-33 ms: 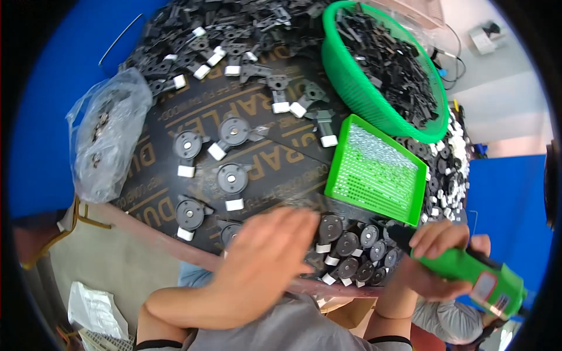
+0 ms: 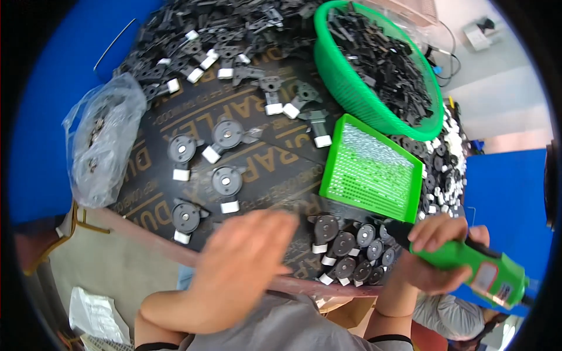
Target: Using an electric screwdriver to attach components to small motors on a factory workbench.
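My right hand (image 2: 436, 257) is wrapped round a green electric screwdriver (image 2: 480, 272), its black tip end pointing left over the table. My left hand (image 2: 243, 257) hovers over the near edge of the table, blurred, fingers stretched out and the thumb apart. Whatever lies beneath it is hidden. Just left of it, round black disc assemblies with white tabs lie spaced out, such as one disc assembly (image 2: 226, 181) and another near the edge (image 2: 186, 217). Between my hands sits a cluster of similar finished-looking disc assemblies (image 2: 344, 243).
A shallow green tray (image 2: 325, 186) holds small shiny metal pieces. Behind it, a green basket (image 2: 328, 73) is full of black parts. Black brackets (image 2: 225, 35) are heaped along the far side. A clear plastic bag (image 2: 105, 169) lies left. Another person's grey sleeve (image 2: 451, 319) shows lower right.
My left hand has shifted left and slightly down, covering the disc assembly whose edge showed beside it. The view has shifted slightly. My right hand keeps the screwdriver in nearly the same place.
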